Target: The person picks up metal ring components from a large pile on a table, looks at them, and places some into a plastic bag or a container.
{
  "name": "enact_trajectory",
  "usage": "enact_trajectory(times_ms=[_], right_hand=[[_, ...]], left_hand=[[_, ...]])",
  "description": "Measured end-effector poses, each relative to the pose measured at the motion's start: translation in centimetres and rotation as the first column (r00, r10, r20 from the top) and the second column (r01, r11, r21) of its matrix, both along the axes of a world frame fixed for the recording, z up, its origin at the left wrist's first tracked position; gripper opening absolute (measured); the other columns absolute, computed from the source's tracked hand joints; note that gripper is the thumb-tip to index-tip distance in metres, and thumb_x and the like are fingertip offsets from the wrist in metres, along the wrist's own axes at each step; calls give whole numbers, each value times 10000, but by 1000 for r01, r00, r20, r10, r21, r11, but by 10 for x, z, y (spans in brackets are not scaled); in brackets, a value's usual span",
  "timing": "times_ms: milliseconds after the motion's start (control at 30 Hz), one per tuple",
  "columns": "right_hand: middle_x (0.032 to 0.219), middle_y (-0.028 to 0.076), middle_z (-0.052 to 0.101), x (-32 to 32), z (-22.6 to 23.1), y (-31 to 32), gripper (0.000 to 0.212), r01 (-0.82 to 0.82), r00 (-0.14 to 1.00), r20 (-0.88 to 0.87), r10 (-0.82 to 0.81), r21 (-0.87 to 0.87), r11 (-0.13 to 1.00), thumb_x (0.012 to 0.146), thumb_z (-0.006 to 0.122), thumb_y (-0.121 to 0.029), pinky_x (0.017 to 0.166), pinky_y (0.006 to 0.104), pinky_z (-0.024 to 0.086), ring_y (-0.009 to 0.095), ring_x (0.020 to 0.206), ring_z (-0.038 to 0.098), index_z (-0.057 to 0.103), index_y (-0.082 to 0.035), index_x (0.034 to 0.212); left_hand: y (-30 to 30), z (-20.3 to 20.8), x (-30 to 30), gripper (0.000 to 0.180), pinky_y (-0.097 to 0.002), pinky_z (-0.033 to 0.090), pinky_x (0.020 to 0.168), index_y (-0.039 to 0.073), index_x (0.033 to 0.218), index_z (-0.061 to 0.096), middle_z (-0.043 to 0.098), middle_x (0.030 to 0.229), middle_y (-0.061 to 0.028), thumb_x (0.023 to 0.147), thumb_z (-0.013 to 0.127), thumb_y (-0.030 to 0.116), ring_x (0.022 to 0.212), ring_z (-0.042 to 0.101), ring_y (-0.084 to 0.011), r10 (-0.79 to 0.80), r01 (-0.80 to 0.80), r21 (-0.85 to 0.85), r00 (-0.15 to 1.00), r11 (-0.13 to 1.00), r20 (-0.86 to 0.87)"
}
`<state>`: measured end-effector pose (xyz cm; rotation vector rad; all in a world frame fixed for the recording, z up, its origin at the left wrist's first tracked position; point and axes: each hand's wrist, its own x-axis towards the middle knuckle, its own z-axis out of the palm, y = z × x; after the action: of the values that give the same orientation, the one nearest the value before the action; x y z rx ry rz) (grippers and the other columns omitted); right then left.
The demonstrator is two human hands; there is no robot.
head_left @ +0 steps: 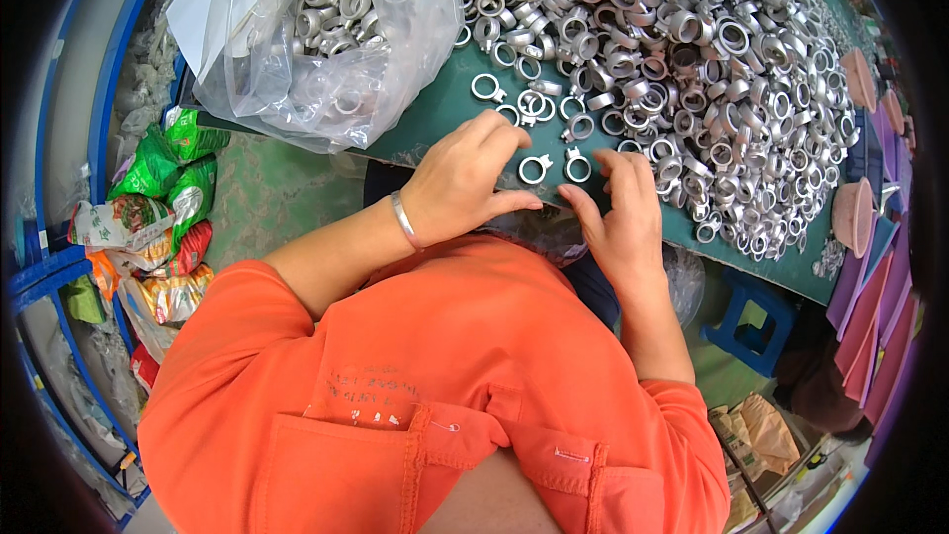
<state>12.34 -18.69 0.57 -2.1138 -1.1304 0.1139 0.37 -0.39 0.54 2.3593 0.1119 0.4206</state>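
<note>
L hand [463, 176] & R hand [625, 213]: thumbs & fingers apart nr metal rings [543, 163], best pinched singly, approx. mid-band

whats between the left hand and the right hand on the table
In the head view, two silver rings with small lugs lie apart on the green tabletop between the left hand and right hand.

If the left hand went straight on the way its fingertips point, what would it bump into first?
Probably the nearer lugged silver metal ring lying on the green tabletop, just ahead of the left hand; the hand's height above the surface is hard to judge.
</note>
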Motion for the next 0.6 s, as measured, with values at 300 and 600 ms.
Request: enact_trajectory(times_ms=[300,600], right_hand=[[1040,70,579,4,-8,-2,356,7,755,-626,195,305,952,788,710,91,788,232,514,122,926,593,625,28,1128],[1143,124,619,7,-10,-10,362,162,218,-779,587,622,766,887,672,3,832,297,555,182,972,643,580,52,1234]], left_hand=[[-2,1,1,337,-299,530,808,0,1145,609,602,1061,-76,832,734,24,914,624,-159,-124,9,-707,986,707,-112],[-4,-8,-1,333,-303,550,872,-33,1275,560,648,1132,-106,955,606,47,1004,661,-193,-231,119,-988,963,-98,139]])
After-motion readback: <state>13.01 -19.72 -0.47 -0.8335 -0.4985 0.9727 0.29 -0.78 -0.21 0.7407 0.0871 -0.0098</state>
